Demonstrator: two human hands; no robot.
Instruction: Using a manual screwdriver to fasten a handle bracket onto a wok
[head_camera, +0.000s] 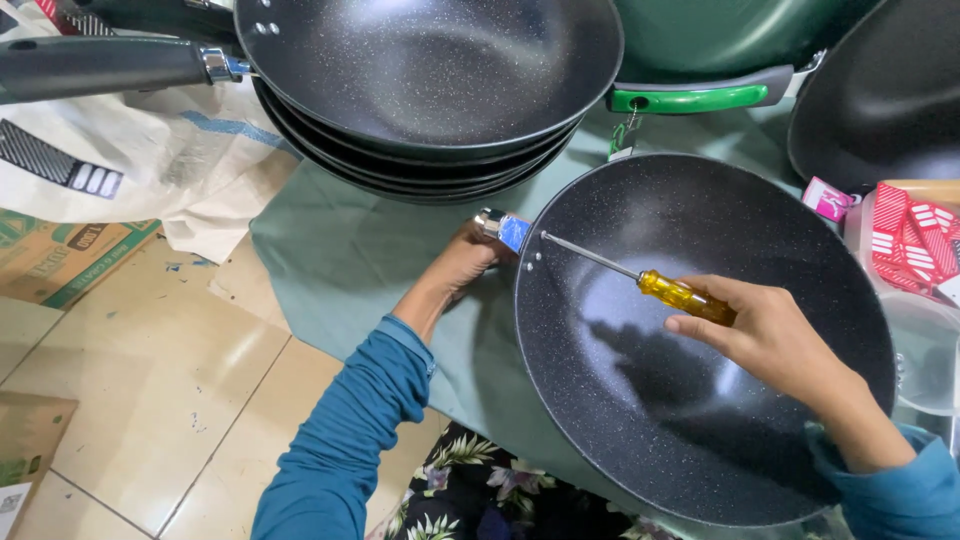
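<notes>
Right hand (775, 335) grips yellow-handled screwdriver (640, 277), tip at the wok (700, 340) rim screw; left hand (462, 262) clasps handle bracket (500, 228). Fastening apparently unfinished; four woks (430, 80) stacked

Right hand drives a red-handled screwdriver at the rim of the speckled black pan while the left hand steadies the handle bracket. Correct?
Not quite: in the head view the screwdriver has a yellow handle, not red. The right hand does hold it at the speckled black pan rim, and the left hand steadies the handle bracket.
</notes>
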